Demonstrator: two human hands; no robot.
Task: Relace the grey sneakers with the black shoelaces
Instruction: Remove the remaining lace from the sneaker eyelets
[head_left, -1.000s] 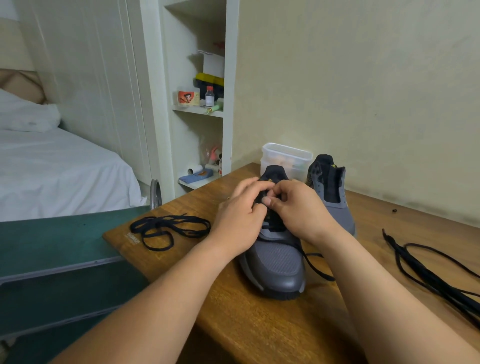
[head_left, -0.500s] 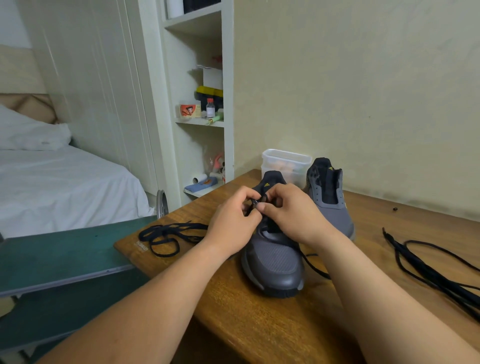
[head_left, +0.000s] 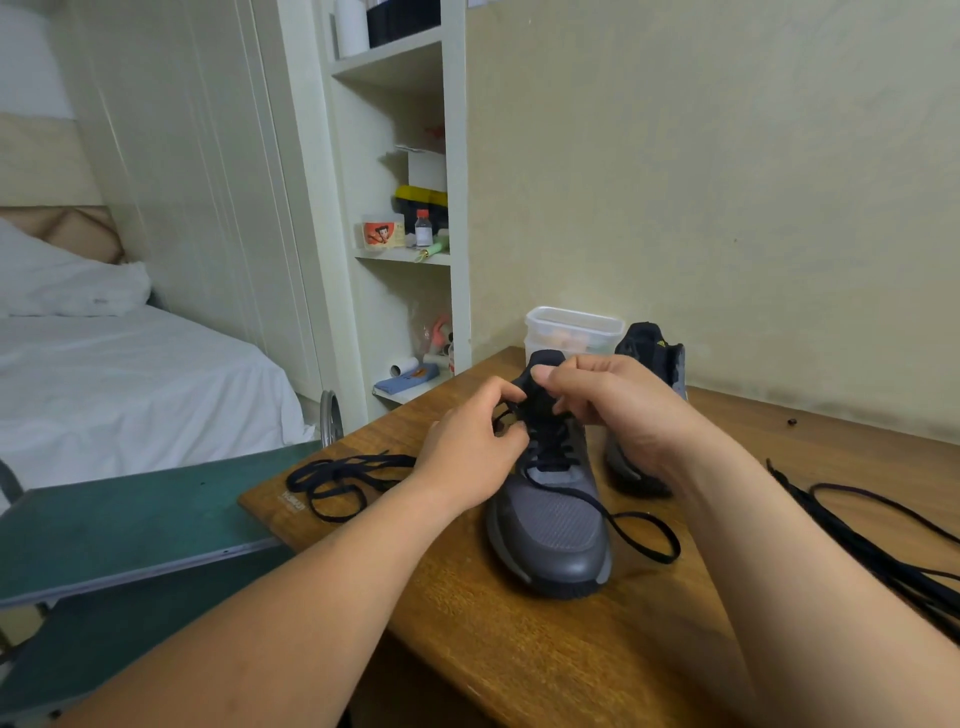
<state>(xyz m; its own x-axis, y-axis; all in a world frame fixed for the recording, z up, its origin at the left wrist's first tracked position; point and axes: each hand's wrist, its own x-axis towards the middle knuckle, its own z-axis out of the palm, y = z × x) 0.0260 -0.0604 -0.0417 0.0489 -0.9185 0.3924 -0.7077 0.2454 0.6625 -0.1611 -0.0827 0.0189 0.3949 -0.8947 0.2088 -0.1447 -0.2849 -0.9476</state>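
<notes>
A grey sneaker (head_left: 553, 535) stands toe toward me on the wooden table (head_left: 519, 639), with a black shoelace (head_left: 641, 535) threaded through its lower eyelets and looping out to the right. My left hand (head_left: 470, 452) pinches a lace strand at the sneaker's left eyelets. My right hand (head_left: 618, 410) grips the black tongue at the top of the sneaker. The second grey sneaker (head_left: 652, 358) stands behind my right hand, mostly hidden. A loose black lace (head_left: 337, 480) lies at the table's left corner. More black laces (head_left: 878, 540) lie at the right.
A clear plastic container (head_left: 571, 332) stands at the back of the table by the wall. A green board (head_left: 130, 525) adjoins the table's left edge. White shelves (head_left: 410, 249) with small items and a bed (head_left: 119, 384) lie beyond.
My right hand has moved up from the eyelets to the tongue. My left hand has drawn a lace strand out to the left, and more of the laced vamp shows.
</notes>
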